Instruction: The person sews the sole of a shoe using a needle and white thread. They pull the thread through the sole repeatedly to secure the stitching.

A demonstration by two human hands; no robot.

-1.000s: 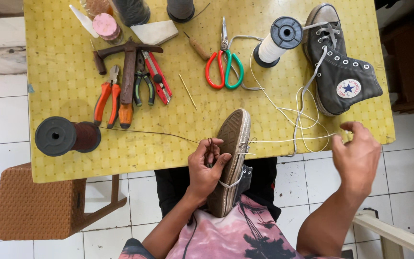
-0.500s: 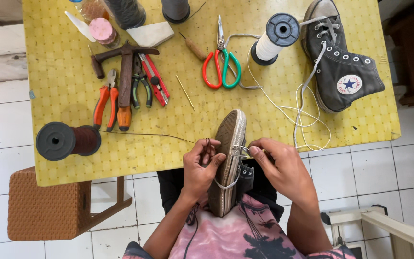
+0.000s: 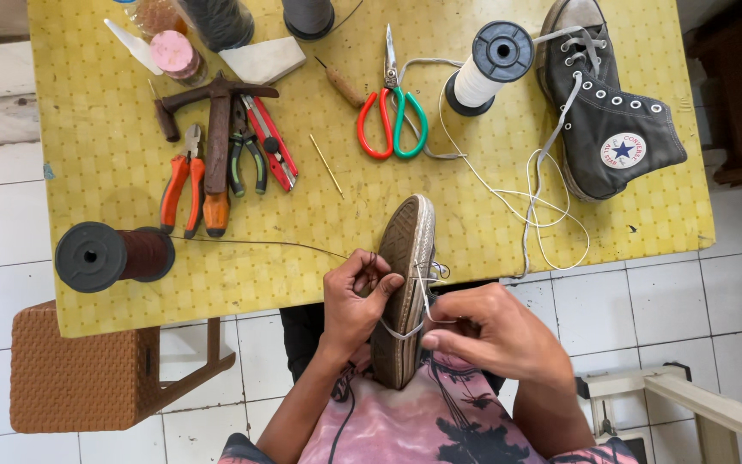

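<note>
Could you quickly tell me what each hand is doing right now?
Left hand: closed, gripping the shoe by its sole.
Right hand: fingers closed on the white thread beside it.

1 label seen: round white patch (image 3: 622,149) with a blue star and red edging, on the ankle side of the dark high-top shoe (image 3: 609,112) lying at the far right of the yellow desk (image 3: 88,112). No packages, signs or screens.

Two shoes (image 3: 405,283) (image 3: 611,112), three spools (image 3: 113,256) (image 3: 487,69) (image 3: 307,15) (one scissors (image 3: 392,120))
</note>
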